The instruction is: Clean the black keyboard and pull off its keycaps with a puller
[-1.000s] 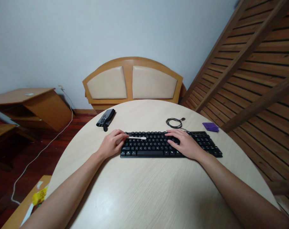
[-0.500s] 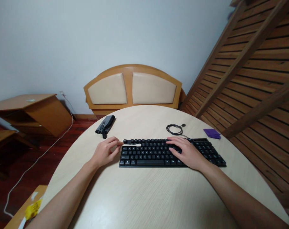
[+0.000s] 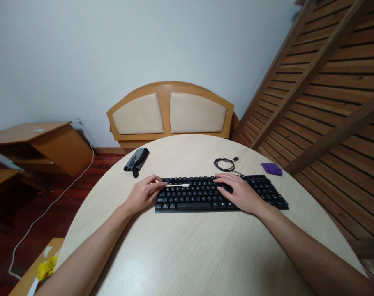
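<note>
A black keyboard point(image 3: 202, 195) lies across the middle of a round pale wooden table point(image 3: 187, 250). My left hand point(image 3: 144, 194) is at the keyboard's left end, fingers pinched on a thin white stick point(image 3: 178, 185) that lies over the upper key rows. My right hand point(image 3: 238, 191) rests flat on the keys right of centre, fingers spread and holding nothing.
A coiled black cable point(image 3: 225, 164) lies behind the keyboard, a purple cloth point(image 3: 271, 168) at the right edge and a dark folded pouch point(image 3: 136, 160) at the far left. A wooden headboard point(image 3: 170, 112) stands behind the table, slatted wood point(image 3: 328, 82) to the right, a low cabinet point(image 3: 42, 144) to the left.
My left hand with the white stick slid left along the keys, then back to the right. My right hand stayed on the keyboard. The view shifted a little.
</note>
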A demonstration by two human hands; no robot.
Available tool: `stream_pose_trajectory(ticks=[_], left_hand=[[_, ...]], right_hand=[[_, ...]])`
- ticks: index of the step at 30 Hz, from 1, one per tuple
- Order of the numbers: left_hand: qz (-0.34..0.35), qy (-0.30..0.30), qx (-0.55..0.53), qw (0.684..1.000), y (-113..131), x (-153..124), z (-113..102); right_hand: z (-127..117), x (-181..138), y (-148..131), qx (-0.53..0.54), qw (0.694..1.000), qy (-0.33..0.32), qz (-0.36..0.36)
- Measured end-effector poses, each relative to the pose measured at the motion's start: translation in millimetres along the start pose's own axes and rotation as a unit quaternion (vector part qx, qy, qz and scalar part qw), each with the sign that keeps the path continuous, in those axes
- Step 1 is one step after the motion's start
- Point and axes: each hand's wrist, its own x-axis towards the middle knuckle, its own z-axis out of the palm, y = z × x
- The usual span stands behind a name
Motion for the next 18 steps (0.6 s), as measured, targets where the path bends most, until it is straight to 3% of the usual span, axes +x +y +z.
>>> stream_pose_trajectory(ticks=[6,18], left_hand=[[0.018,-0.02,-0.002,1.0,-0.1,1.3,1.7],[-0.023,0.0,0.02,1.0,-6.7,-3.6,-12.4]], right_hand=[[0.2,0.5,-1.0,0.004,1.0,0.004,0.001],[0.9,-0.4,0.7,0.007,1.0,0.002,0.002]])
